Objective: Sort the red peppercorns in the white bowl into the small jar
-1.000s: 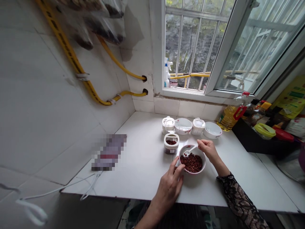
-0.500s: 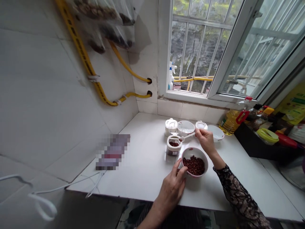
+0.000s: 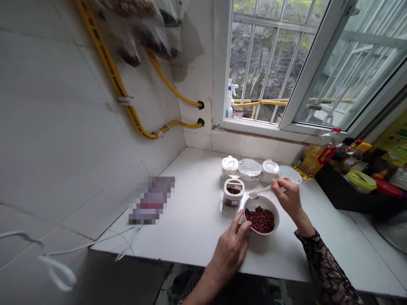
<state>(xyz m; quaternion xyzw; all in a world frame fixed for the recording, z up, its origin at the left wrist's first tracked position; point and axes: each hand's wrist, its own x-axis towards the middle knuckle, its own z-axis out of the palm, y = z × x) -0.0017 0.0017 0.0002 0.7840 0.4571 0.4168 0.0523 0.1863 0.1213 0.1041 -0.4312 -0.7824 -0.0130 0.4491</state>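
A white bowl (image 3: 261, 215) with a pink rim holds dark red dried grains. My left hand (image 3: 229, 245) rests against its left side, thumb and fingers on the rim. My right hand (image 3: 288, 197) pinches the handle of a small white spoon (image 3: 260, 191), whose scoop is over the bowl's back edge. Just behind and left of the bowl stands an open jar (image 3: 233, 192) with the same dark red grains inside. Behind it are a white-lidded jar (image 3: 229, 167), a clear-looking bowl (image 3: 249, 170), another jar (image 3: 269, 171) and a further bowl (image 3: 290, 174).
At the right, an oil bottle (image 3: 313, 159) stands beside a black box (image 3: 337, 190) of bottles and a green-lidded container. A blurred flat object (image 3: 152, 201) with a white cable lies at the left of the white counter (image 3: 190, 212). A barred window is behind.
My right hand has moved right and toward me, carrying the spoon from the open jar to the bowl's back edge. My left hand stays at the bowl.
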